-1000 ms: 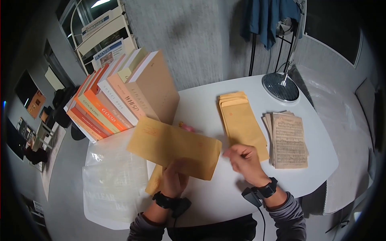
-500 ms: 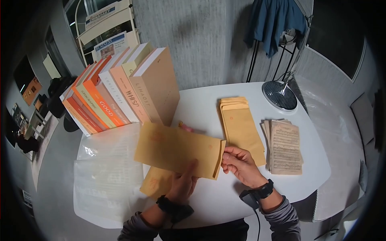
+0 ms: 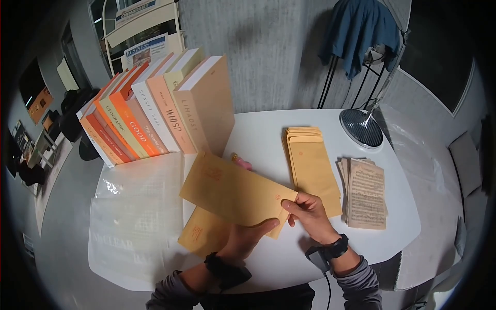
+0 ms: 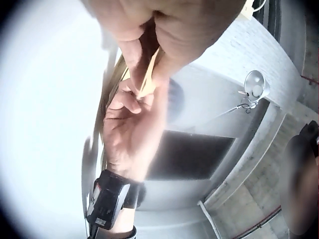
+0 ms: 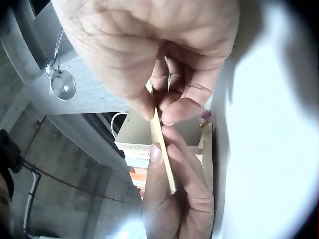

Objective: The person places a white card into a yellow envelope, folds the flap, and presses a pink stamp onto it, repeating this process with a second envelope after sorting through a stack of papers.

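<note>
Between both hands a brown paper envelope (image 3: 230,188) is held slanting above the table, red print on its face. My left hand (image 3: 247,240) pinches its lower edge, thumb on top and fingers beneath. At its right end my right hand (image 3: 310,216) grips the corner between thumb and fingers. Seen edge-on in the right wrist view, the envelope (image 5: 162,147) is a thin strip between both hands' fingertips. Another brown envelope (image 3: 204,232) lies below it, partly covered by the held one and the left hand.
A stack of brown envelopes (image 3: 314,173) lies beyond my right hand, with sheet music (image 3: 367,194) to its right. Upright books (image 3: 206,108) stand at back left, clear plastic (image 3: 137,222) before them. A small pink object (image 3: 242,163) and a lamp base (image 3: 361,128) are farther back.
My right hand has come in from beside the envelope and taken its right end. The left hand has slid right along the lower edge, and the envelope slopes down more to the right.
</note>
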Available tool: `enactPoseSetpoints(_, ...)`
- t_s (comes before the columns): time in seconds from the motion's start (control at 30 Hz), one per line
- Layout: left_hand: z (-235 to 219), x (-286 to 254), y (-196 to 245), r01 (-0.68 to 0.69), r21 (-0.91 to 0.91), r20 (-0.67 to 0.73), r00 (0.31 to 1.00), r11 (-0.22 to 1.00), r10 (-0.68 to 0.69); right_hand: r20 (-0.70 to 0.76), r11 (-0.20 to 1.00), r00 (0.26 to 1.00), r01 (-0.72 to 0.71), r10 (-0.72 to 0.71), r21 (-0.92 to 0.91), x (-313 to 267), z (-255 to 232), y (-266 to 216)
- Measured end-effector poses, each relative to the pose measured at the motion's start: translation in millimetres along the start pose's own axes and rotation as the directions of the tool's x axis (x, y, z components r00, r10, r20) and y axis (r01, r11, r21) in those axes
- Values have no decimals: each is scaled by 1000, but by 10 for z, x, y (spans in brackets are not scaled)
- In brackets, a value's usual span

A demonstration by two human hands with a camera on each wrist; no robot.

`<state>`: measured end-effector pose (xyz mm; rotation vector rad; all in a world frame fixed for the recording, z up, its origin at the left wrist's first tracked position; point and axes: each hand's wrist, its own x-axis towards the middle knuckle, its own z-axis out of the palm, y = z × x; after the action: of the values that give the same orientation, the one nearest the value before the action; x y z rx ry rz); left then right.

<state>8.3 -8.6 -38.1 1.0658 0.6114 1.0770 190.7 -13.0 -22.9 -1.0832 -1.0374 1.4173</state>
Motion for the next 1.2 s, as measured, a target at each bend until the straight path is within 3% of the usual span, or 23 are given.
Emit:
enactPoseSetpoints(0.07,36,-28,13,-1,36,-32,999,999,2,-1,999,1000,27,-27,-40,-4,-45,11)
enactPoseSetpoints(0.2,84,-76,45,81,3,47,996,997,-81,-4,998,999,48,-49,-51,12,-87,49)
enactPoseSetpoints(0.37,146,-113,9,55,24,35,998,998,-56,121,997,991,62,-56,-40,-9,-53,49)
enactPoseSetpoints(0.47,159,-221,-6,279,-170,-1,959,945,-283,179,996,984,34,-19,-86,-31,-56,31)
enactPoseSetpoints(0.57,295,-500,3,501,-231,114,865,834,-488,195,991,980,-20,46,-133,-28,-81,28)
enactPoseSetpoints(0.67,361,-723,217,748,-81,416,626,659,-660,202,981,973,-73,109,-178,-31,-79,19)
enactPoseSetpoints(0.7,411,-730,358,760,10,422,586,650,-691,202,977,971,-88,127,-193,-39,-78,10)
enactPoseSetpoints(0.77,379,-760,539,370,366,379,779,854,-499,209,970,967,-99,147,-224,-43,-74,1)
enactPoseSetpoints(0.8,352,-757,603,130,524,395,838,841,-376,212,966,965,-103,155,-237,-45,-68,0)
enactPoseSetpoints(0.83,278,-675,582,-345,598,496,868,723,5,231,958,959,-102,167,-268,-30,-79,39)
enactPoseSetpoints(0.87,300,-610,693,-330,713,409,912,618,16,248,949,952,-100,179,-300,-1,-103,110)
enactPoseSetpoints(0.93,131,-337,604,-421,731,378,905,537,195,285,942,942,-79,178,-325,5,-91,130)
enactPoseSetpoints(1.0,-31,-27,620,-418,816,331,904,400,269,326,949,933,-45,151,-311,-16,-34,90)
enactPoseSetpoints(1.03,-244,177,542,-465,837,388,876,288,287,347,950,926,-34,146,-309,-30,-20,85)
enactPoseSetpoints(1.07,-453,350,488,-505,846,445,846,172,295,334,949,936,1,110,-314,-28,-30,124)
enactPoseSetpoints(1.17,-668,612,639,-535,844,504,807,22,306,285,937,957,48,56,-345,8,-71,187)
enactPoseSetpoints(1.2,-704,614,683,-510,860,499,849,24,175,260,929,962,23,80,-369,-2,-74,132)
